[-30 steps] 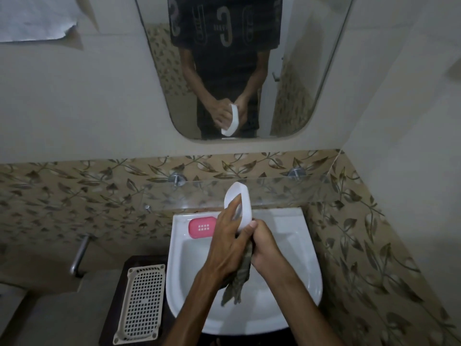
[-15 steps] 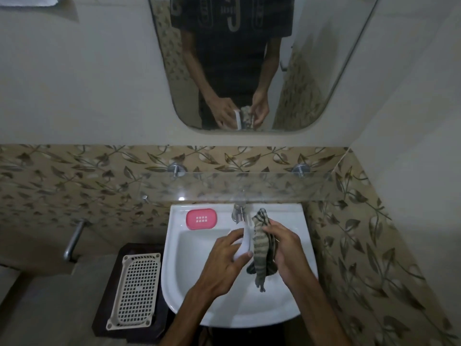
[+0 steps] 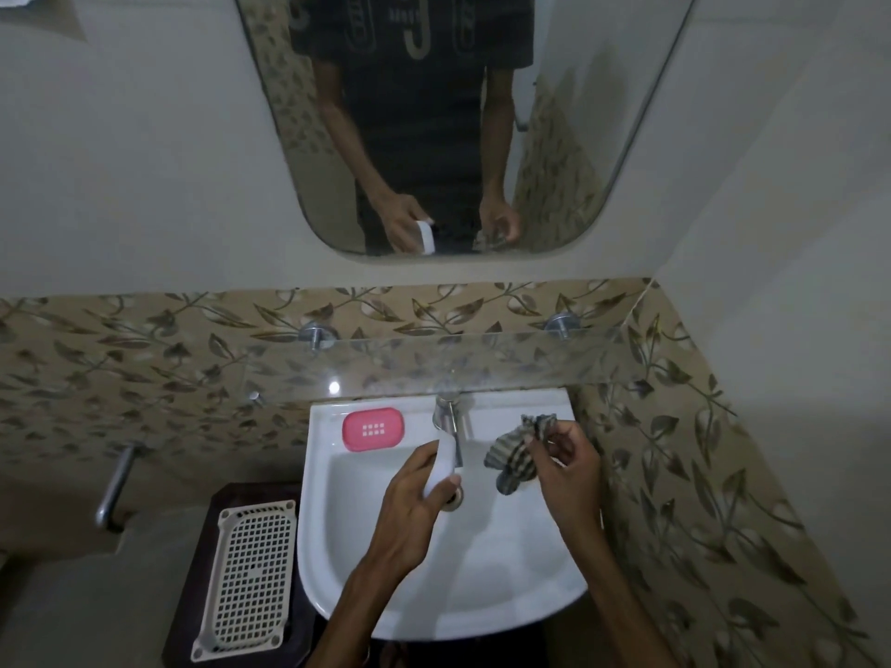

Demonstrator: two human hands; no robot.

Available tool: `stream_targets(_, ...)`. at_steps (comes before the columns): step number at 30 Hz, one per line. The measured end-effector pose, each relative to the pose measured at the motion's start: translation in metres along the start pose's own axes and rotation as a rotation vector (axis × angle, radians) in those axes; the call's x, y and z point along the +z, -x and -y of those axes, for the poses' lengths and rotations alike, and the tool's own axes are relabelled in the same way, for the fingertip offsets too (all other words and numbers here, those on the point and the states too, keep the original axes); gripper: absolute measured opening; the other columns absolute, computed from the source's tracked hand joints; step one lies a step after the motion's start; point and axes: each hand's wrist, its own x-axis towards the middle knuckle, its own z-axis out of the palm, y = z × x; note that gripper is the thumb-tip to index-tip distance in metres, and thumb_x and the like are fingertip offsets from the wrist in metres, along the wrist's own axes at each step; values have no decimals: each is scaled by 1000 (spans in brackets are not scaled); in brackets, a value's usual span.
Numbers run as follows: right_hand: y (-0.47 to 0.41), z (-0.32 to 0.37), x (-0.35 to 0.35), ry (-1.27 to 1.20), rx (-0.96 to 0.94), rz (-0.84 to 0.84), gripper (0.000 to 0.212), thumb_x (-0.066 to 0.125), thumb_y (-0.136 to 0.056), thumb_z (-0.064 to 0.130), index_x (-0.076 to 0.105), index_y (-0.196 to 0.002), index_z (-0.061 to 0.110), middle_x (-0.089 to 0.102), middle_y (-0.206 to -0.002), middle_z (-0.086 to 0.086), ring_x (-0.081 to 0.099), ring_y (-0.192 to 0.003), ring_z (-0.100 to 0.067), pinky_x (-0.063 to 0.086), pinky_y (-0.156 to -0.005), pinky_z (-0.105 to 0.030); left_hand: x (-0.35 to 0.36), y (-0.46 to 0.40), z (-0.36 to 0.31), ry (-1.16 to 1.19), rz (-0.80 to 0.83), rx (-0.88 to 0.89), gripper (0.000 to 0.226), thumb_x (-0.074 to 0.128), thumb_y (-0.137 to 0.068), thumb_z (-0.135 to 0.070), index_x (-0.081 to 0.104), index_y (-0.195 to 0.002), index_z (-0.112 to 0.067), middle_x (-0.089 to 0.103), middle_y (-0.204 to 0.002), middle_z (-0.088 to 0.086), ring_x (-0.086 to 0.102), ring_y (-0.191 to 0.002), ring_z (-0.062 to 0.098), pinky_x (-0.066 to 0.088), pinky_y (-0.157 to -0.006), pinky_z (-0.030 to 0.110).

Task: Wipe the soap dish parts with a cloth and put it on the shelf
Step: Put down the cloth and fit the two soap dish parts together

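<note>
My left hand [image 3: 410, 508] grips a white soap dish part [image 3: 441, 467] edge-on over the basin, just in front of the tap. My right hand [image 3: 566, 467] pinches a striped grey cloth [image 3: 516, 453] that hangs over the right side of the basin, apart from the white part. A pink soap dish part [image 3: 372, 428] with small drain holes lies on the sink's back left ledge. A clear glass shelf [image 3: 506, 364] runs along the tiled wall above the sink.
The white sink [image 3: 347, 595] has a chrome tap [image 3: 448, 419] at the back centre and a drain below it. A cream perforated tray [image 3: 248, 576] lies on a dark stand to the left. A mirror [image 3: 458, 113] hangs above; a metal handle [image 3: 115, 484] sticks out at the left.
My hands have separated: the cloth has come off the white part and moved right with my right hand. The white part has dropped from upright near the shelf down to tap level.
</note>
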Motion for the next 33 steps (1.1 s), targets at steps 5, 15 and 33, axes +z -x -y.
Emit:
stream_targets(5,-34,-21,-2,-276,308,-117,44,77,-87,-7,62,-125,8,74,-110,-14,71,-96,-27,59,-84,-43,-2,-1,2,42,-5,-28,35,64,-98,-36,65,-133,-41,69,-132,-16,64,-123,8,51,-106,49)
stream_targets(15,-68,-27,8,-391,538,-105,32,73,-90,-6,67,-121,-2,73,-114,-21,71,-95,-30,57,-70,-34,-7,1,3,73,-39,-90,36,63,-94,-53,64,-129,-52,70,-129,-19,66,-117,1,54,-94,41)
stream_targets(33,-127,-49,31,257,217,-86,32,60,-92,-17,65,-123,-16,67,-126,-32,60,-124,-46,47,-108,-50,-14,12,23,74,-102,-173,44,67,-93,-49,61,-137,-46,67,-137,-17,61,-127,2,50,-107,44)
